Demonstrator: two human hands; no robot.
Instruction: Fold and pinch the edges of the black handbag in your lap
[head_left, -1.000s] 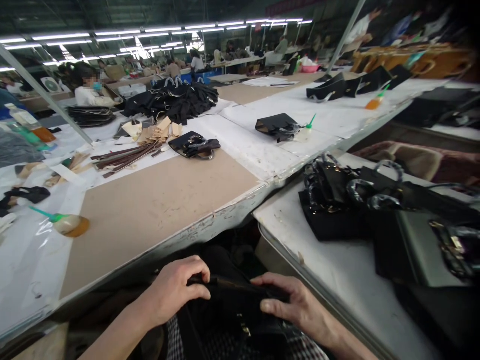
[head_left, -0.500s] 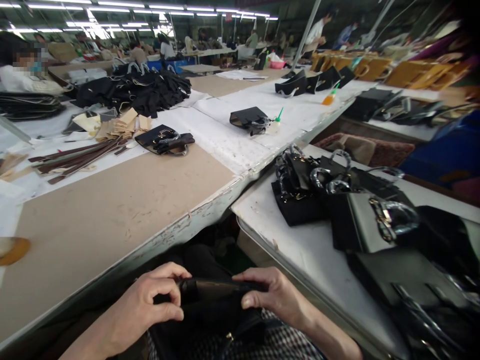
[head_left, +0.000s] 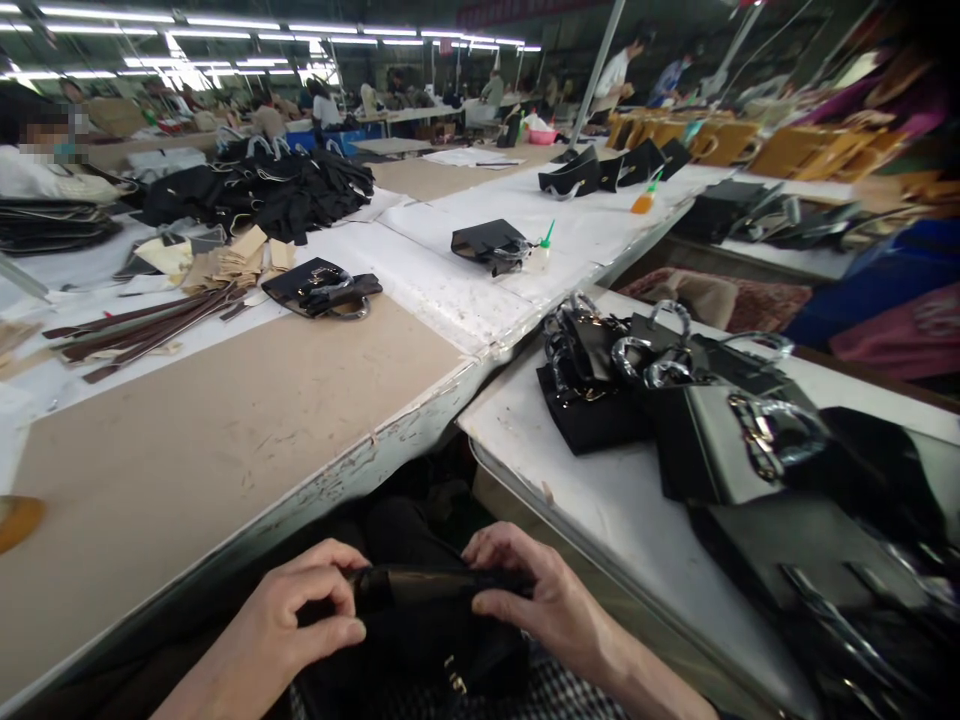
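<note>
A black handbag (head_left: 420, 630) with a small gold-coloured clasp rests on my lap, over a checked cloth. My left hand (head_left: 289, 615) grips the left end of its top edge, thumb on the near side and fingers over the far side. At the right end of the same edge, my right hand (head_left: 536, 600) pinches the bag between thumb and fingers. Between the two hands the rim runs nearly level. The bag's lower part is dark and hard to make out.
Several black handbags (head_left: 712, 440) with plastic-wrapped handles crowd the side table on the right. On the main table (head_left: 247, 430) are another black handbag (head_left: 319, 288), brown strips (head_left: 142, 330), a green-tipped glue bottle (head_left: 541, 255) and a black heap (head_left: 262, 185). Co-workers sit farther back.
Both hands keep their hold on the bag's rim. My right fingers have curled in more, and the bag's clasp has shifted slightly. The whole view has moved a little.
</note>
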